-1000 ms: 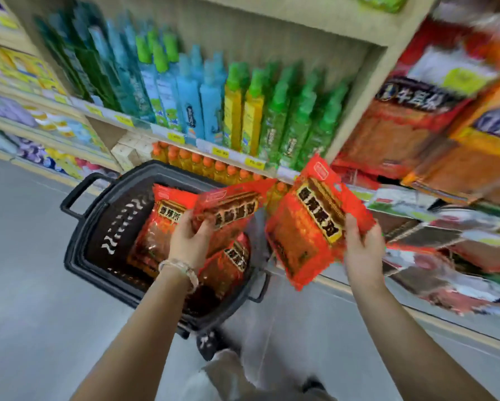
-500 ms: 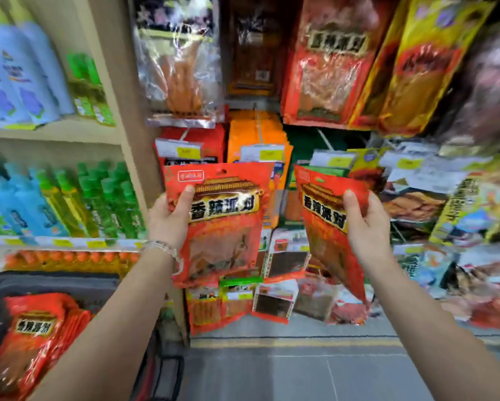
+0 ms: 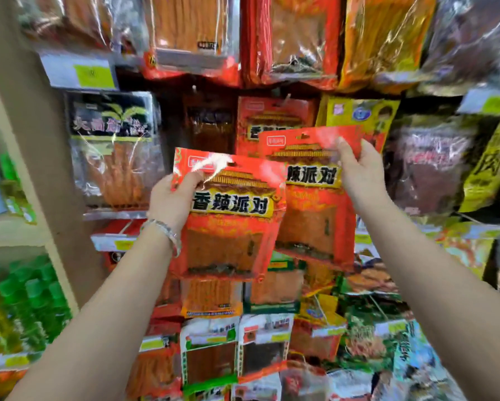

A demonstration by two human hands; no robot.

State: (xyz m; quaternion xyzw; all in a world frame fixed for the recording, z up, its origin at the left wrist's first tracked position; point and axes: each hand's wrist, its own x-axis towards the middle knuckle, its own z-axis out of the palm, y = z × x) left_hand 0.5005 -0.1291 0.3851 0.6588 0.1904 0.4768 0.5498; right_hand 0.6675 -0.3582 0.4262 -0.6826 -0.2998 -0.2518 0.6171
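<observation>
Two matching red snack packets with yellow labels are raised in front of a wall of hanging snacks. My left hand [image 3: 175,198] grips the upper left corner of the nearer packet [image 3: 228,224], thumb on its front. My right hand [image 3: 360,166] pinches the top right edge of the second packet [image 3: 315,198], which sits a little higher and partly behind the first. More packets of the same kind [image 3: 272,120] hang on a hook straight behind them.
Hanging snack bags [image 3: 289,36] fill the display above, below and to the right. A beige shelf post [image 3: 37,146] stands at the left, with green bottles [image 3: 20,302] on the shelves beyond it. Yellow price tags [image 3: 92,73] hang among the bags.
The view has swung from the basket up to the snack display. Both hands have lifted their packets higher and closer to the hook, and the right packet now faces me flat.
</observation>
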